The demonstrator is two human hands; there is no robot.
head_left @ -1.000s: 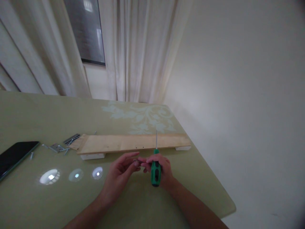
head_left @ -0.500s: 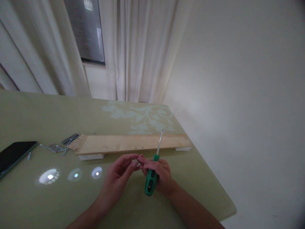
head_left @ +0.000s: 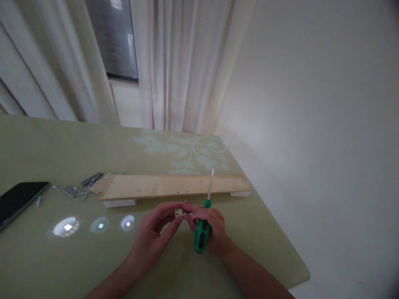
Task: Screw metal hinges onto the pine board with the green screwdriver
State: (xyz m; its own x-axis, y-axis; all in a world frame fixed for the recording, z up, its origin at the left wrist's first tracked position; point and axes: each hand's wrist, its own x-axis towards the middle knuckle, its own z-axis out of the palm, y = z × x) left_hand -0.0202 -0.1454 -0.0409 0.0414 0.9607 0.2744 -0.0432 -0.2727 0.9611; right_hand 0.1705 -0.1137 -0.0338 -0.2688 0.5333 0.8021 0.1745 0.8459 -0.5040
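Between the fingertips of both hands is a small pale piece with dark holes [head_left: 179,213], partly covered by the fingers. My left hand [head_left: 155,232] pinches it from the left side. My right hand [head_left: 213,226] has fingertips on its right end and also holds a screwdriver [head_left: 201,232] with a green and black handle, its shaft pointing up and away from me. Just beyond the hands lies a long wooden board [head_left: 162,185] with two small dark holes near its front edge, raised on white blocks [head_left: 120,203].
Left of the board, several screws [head_left: 84,195] lie around metal hinge-like plates [head_left: 71,191]. A black phone [head_left: 21,201] rests at the far left of the green table [head_left: 102,265]. Curtains [head_left: 187,66] hang behind, and a pale wall [head_left: 327,145] rises at the right.
The small piece has turned slightly, showing more of its holed face. My right hand and the screwdriver have shifted a little to the right.
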